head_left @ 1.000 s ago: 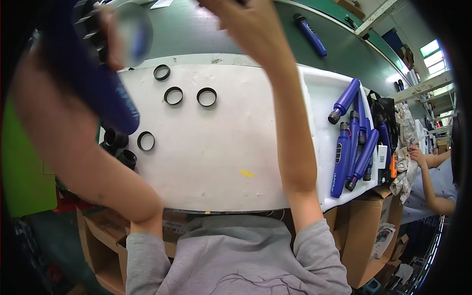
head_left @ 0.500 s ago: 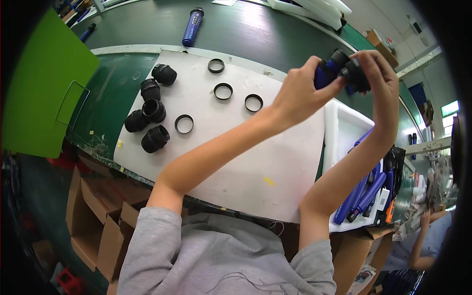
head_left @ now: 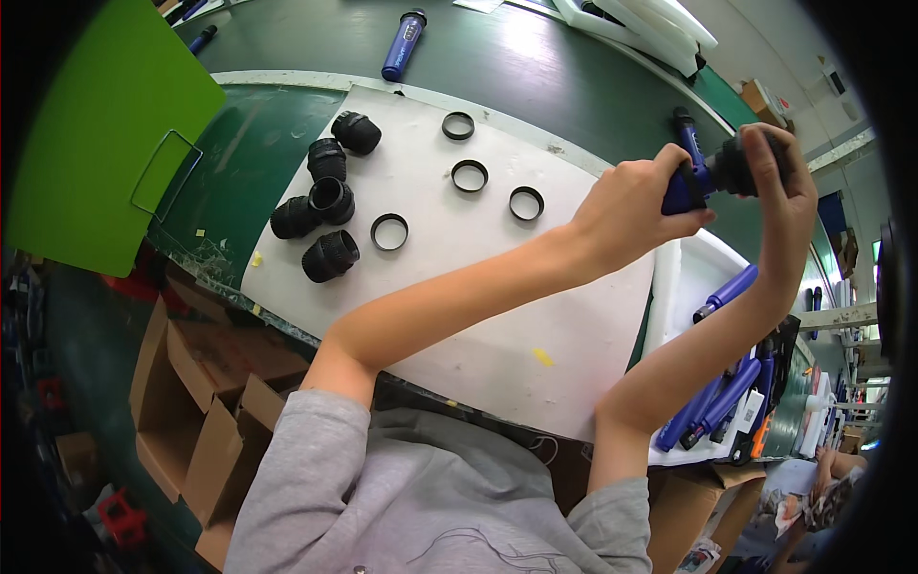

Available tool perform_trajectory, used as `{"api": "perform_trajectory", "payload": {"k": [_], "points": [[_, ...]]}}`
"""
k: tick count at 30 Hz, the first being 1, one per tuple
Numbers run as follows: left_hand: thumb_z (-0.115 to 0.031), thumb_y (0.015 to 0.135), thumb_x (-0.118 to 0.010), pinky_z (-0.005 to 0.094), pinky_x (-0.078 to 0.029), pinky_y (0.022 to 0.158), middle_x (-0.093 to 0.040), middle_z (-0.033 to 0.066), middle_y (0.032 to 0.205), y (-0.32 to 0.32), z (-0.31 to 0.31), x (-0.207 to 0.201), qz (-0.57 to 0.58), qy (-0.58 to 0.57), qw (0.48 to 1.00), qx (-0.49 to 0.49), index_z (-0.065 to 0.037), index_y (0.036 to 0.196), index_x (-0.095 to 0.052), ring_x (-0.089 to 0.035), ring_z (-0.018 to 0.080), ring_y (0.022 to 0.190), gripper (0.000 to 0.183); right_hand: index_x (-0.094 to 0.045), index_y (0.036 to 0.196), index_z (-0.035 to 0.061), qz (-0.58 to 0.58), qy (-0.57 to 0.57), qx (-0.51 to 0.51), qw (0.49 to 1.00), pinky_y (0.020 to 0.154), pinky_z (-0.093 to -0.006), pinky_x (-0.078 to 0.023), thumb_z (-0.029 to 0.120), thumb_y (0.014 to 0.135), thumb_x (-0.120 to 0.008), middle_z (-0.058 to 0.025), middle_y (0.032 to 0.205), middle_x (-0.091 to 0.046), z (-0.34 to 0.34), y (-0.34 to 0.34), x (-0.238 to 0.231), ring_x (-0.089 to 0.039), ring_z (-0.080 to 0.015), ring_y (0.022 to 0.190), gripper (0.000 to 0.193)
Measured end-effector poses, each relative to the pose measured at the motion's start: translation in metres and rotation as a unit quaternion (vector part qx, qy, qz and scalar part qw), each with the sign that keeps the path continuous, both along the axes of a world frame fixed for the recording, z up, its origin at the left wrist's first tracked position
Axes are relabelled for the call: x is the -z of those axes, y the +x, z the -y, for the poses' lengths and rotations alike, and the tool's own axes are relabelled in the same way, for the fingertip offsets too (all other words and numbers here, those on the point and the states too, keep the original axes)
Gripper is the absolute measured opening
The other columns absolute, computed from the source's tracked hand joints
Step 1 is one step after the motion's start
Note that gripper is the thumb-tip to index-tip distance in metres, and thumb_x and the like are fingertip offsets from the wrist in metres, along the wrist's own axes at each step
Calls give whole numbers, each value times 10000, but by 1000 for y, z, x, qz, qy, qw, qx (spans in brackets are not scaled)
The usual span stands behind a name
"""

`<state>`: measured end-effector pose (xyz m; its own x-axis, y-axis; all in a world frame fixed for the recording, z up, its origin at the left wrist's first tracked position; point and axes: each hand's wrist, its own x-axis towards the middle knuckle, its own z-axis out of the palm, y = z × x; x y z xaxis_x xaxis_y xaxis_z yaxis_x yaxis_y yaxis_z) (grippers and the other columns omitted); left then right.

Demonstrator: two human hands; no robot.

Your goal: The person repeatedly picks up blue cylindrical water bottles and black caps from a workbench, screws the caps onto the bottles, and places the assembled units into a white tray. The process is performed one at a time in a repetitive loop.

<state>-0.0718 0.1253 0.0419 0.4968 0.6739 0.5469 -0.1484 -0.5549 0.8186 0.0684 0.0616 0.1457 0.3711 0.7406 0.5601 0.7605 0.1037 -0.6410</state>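
Note:
Past the far right corner of the white work board, my left hand [head_left: 631, 206] is closed around a blue handheld microphone body [head_left: 681, 191]. My right hand [head_left: 782, 177] wraps its fingers round a black microphone head [head_left: 734, 166] at the end of that body; whether the two are joined I cannot tell. Several loose black microphone heads [head_left: 330, 256] cluster at the left of the white board [head_left: 478, 354]. Between them and my left forearm lie several thin black rings [head_left: 373, 234]. Just behind my hands, another blue microphone [head_left: 690, 139] rests on the green surface.
Beside my right forearm stands a white foam tray [head_left: 669, 287] with several blue microphone bodies [head_left: 732, 392]. Another blue microphone [head_left: 404, 46] lies at the back. A green panel [head_left: 96, 134] stands at left, above open cardboard boxes [head_left: 182, 421]. Another person [head_left: 794, 507] is at far right.
The view has shifted, so the board and its parts appear farther right. My hands have turned the microphone, and its blue body and the microphone behind it now show more plainly.

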Motion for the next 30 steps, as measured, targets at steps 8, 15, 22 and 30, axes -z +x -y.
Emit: {"api": "perform_trajectory", "payload": {"k": [8,15,22,30], "points": [[-337,822,-797,343,-560,655,-696,180,805,-8,1,-9,20,-8,1000,12,36,1093,-552,-698,262,678,522,-685,921,79,-28,-78,-40,996,662,-210,-456,539,896,-690,3,745,-621,-7,-2,2,-585,-69,690,460],[-367,819,-774,360,-565,660,-702,178,799,-12,9,-18,-25,-27,999,36,40,1097,-556,-712,286,695,539,-655,876,91,-30,-116,-40,992,508,-206,-402,552,921,-647,11,652,-555,3,9,6,-514,-60,541,464],[-377,830,-733,348,-551,633,-701,160,753,-11,14,-15,-4,-76,991,106,38,1147,-572,-694,276,632,546,-655,883,87,-74,-226,-39,971,407,-180,-354,553,916,-653,19,615,-542,15,-7,-4,-461,-31,438,467],[-369,821,-753,346,-535,588,-688,155,710,-12,18,-16,2,-38,996,83,26,1098,-574,-686,279,606,515,-632,1055,32,-41,-196,-93,975,565,-214,-435,444,938,-650,-24,809,-601,38,-11,-8,-559,-84,649,429]]}}
